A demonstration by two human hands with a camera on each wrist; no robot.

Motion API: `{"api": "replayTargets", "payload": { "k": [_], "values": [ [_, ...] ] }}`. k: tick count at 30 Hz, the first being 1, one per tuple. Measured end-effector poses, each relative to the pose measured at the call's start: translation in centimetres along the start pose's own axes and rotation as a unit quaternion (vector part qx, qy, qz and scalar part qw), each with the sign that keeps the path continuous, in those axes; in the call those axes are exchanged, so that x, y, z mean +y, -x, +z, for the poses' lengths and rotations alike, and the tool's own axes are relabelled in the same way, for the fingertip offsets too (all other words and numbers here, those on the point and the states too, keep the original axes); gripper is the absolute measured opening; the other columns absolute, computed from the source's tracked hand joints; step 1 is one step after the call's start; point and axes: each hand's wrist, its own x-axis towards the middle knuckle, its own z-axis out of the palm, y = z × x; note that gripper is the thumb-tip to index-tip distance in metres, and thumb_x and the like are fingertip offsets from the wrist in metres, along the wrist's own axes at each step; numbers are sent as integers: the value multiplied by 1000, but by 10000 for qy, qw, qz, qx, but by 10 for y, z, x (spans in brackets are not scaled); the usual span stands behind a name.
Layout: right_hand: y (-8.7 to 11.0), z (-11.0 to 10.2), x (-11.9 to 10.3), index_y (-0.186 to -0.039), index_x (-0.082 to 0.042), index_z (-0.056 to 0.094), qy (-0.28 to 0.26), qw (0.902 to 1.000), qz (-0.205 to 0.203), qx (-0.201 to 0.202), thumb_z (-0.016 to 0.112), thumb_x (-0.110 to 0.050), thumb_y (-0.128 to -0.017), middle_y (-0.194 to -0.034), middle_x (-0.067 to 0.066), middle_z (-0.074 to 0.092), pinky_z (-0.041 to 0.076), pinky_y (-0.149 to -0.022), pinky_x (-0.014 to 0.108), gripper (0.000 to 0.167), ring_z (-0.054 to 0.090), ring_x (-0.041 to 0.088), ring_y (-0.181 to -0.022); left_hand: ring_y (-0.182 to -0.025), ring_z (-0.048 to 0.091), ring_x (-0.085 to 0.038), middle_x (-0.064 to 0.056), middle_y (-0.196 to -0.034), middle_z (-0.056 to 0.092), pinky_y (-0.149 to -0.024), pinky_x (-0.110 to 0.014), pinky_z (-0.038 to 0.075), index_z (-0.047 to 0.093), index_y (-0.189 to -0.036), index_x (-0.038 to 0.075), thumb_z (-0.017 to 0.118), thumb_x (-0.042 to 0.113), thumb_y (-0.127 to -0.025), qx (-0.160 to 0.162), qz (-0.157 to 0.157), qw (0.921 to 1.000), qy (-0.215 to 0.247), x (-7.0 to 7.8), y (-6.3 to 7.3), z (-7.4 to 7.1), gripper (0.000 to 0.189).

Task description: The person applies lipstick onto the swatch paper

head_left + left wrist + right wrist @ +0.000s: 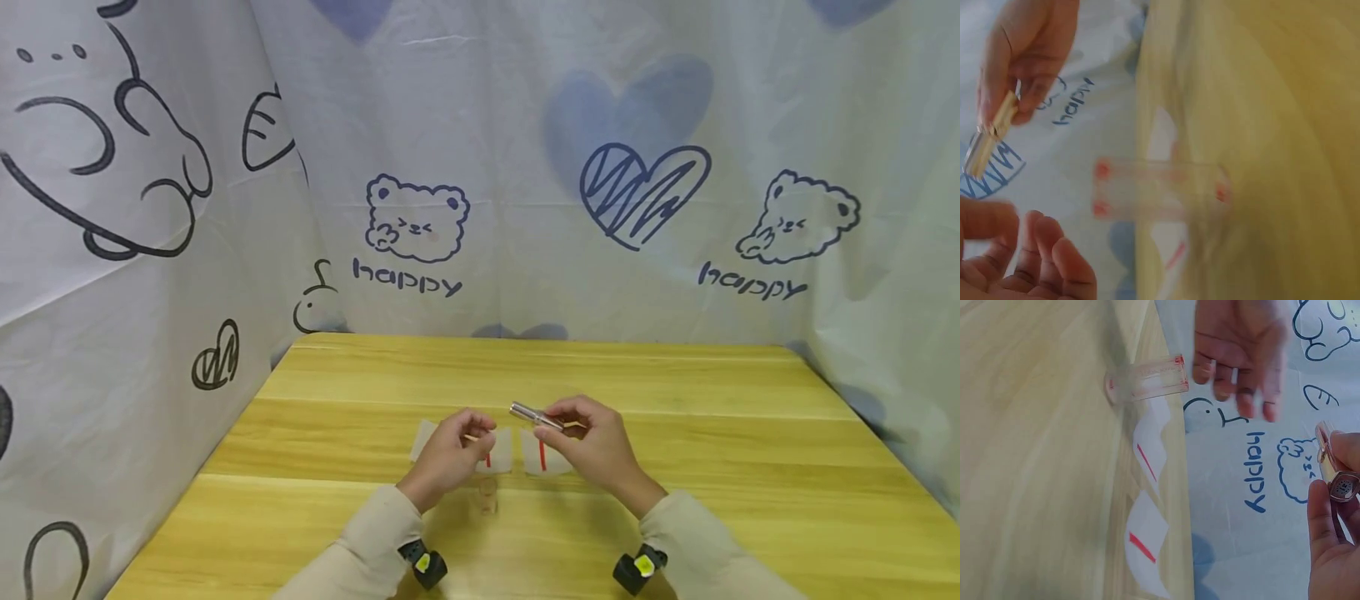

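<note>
My right hand (600, 437) pinches a shiny silver tube, a lipstick by its look (527, 412), between thumb and fingers above the table. In the right wrist view its patterned end (1344, 485) shows beside the fingertips. My left hand (450, 450) hovers to the left with loosely bent fingers and nothing in them. Below and between the hands, a clear plastic cylinder (488, 497) with reddish marks stands upright on the table. Behind it lie white paper pieces: a left one (502, 446), partly hidden by my left hand, and a right one (557, 463), each with a red stroke.
The yellow wood-grain table (712, 392) extends on both sides of the hands. White cloth (517, 250) printed with hearts and bears hangs behind the table and along its sides. Each wrist carries a small black camera (429, 568).
</note>
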Motion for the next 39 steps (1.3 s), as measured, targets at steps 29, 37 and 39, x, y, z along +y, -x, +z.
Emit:
{"api": "replayTargets", "payload": {
  "k": [29, 37, 39],
  "values": [
    [9, -7, 19, -98, 2, 68, -328, 9978, 502, -291, 77, -6, -83, -93, 12, 67, 57, -69, 26, 19, 66, 14, -82, -81, 59, -13, 6, -86, 61, -72, -34, 49, 57, -86, 13, 72, 27, -90, -1250, 143, 9652, -2291, -19, 14, -7, 21],
    [9, -8, 12, -98, -1, 69, -278, 9941, 273, -1011, 76, -11, -86, -97, 11, 67, 57, -70, 31, 18, 67, 18, -86, -83, 61, -12, 5, -88, 61, -71, -30, 51, 56, -92, 11, 66, 29, -94, -958, 913, 9665, -2200, -8, 10, -8, 21],
    [10, -8, 12, -99, -1, 69, -243, 9932, 122, -1128, 75, -12, -87, -97, 11, 67, 57, -70, 32, 17, 67, 18, -87, -80, 60, -11, 4, -89, 62, -67, -27, 51, 58, -97, 10, 66, 28, -94, -842, 1120, 9663, -2158, -7, 10, -7, 20]
  ]
}}
